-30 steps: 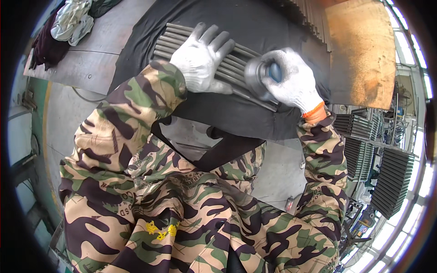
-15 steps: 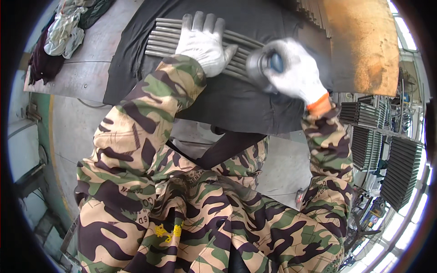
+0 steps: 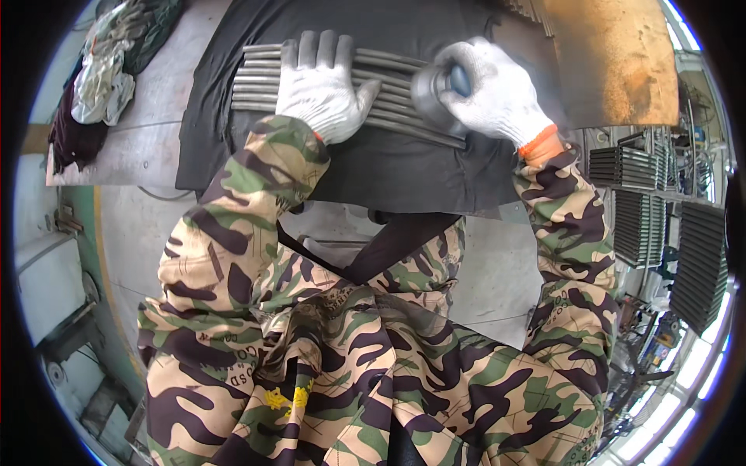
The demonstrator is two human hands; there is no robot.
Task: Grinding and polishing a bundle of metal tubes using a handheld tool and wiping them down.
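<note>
A row of grey metal rods lies side by side on a black mat over a workbench. My left hand, in a white glove, presses flat on the rods with its fingers spread. My right hand, also gloved, grips a small round power tool with a blue top, whose disc end rests against the right part of the rods. Both arms wear camouflage sleeves.
A rusty brown plate lies at the back right of the bench. A heap of rags sits at the far left on the grey bench top. Racks of dark finned metal parts stand at the right. Below is a grey floor.
The view has shifted, so the rods and both hands sit higher and further left in the picture. My left hand stays flat on the rods; my right hand keeps the tool against them.
</note>
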